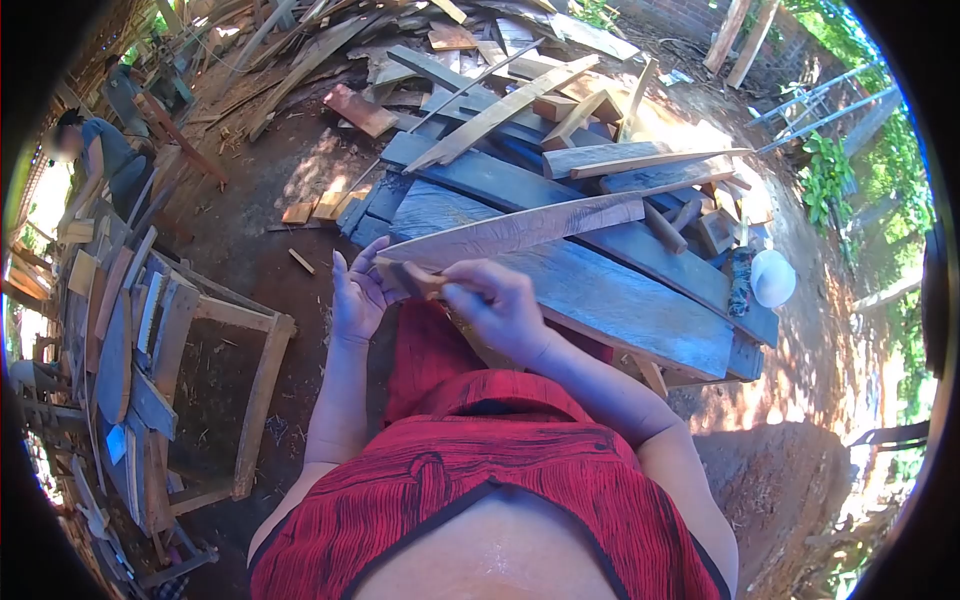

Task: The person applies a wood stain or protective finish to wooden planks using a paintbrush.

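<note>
A long wooden board [530, 228] lies slantwise over the blue-grey plank bench [620, 300], its left end near my hands. My right hand [498, 300] is closed around a small wooden block [418, 280] at that end. My left hand [362, 295] is beside the block, palm up with its fingers spread, and holds nothing that I can make out. Whether the block touches the board or the left palm is hard to tell.
Loose planks [500, 110] pile up across the far side of the bench. A white round object [772, 278] sits at its right end. At the left are a wooden frame [262, 400], stacked boards [120, 350] and a bending person [110, 160].
</note>
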A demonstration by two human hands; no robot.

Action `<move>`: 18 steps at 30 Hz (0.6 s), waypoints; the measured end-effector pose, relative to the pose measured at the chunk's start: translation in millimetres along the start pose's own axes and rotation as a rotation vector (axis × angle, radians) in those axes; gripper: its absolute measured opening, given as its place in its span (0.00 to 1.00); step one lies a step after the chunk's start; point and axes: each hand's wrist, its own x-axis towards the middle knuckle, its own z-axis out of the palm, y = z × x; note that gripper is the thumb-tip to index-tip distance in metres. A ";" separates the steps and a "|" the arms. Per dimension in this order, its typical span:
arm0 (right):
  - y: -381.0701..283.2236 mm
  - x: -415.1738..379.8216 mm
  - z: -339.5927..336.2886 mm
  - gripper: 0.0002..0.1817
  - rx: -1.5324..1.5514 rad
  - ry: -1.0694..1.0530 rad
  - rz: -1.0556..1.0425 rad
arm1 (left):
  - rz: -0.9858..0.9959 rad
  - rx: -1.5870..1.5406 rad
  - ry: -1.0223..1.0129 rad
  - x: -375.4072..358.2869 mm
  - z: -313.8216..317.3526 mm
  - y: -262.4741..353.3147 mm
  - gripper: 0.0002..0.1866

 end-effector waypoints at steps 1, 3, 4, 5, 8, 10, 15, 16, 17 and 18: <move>4.0 -0.3 -8.4 0.08 0.086 0.057 0.107 | -0.011 0.034 -0.015 0.2 -2.7 0.3 0.40; 4.7 -2.3 -40.1 0.08 0.101 0.104 0.287 | -0.008 0.073 -0.033 1.1 -3.3 0.7 0.39; 7.8 -4.1 -58.2 0.07 0.111 0.170 0.337 | -0.001 0.115 -0.052 2.2 -3.1 0.4 0.37; 11.6 -6.3 -77.2 0.07 0.122 0.236 0.385 | -0.003 0.111 -0.054 2.6 -4.1 -0.9 0.37; 26.0 -11.8 -138.9 0.08 -0.019 0.454 0.355 | 0.089 0.185 -0.119 3.3 -3.7 -4.9 0.30; 35.1 -16.0 -179.7 0.08 -0.133 0.585 0.366 | 0.073 0.261 -0.017 4.1 2.4 -4.7 0.25; 50.1 -22.3 -239.8 0.09 -0.332 0.763 0.283 | 0.077 0.307 0.032 7.2 3.9 -6.0 0.23; 44.5 -21.4 -240.1 0.09 -0.409 0.766 0.284 | 0.050 0.320 0.041 7.9 2.0 -5.9 0.22; 41.3 -21.1 -239.6 0.09 -0.486 0.769 0.285 | 0.051 0.322 0.040 7.6 0.6 -6.3 0.22; 45.9 -21.2 -237.9 0.09 -0.485 0.771 0.285 | 0.072 0.311 0.030 6.5 2.6 -5.4 0.20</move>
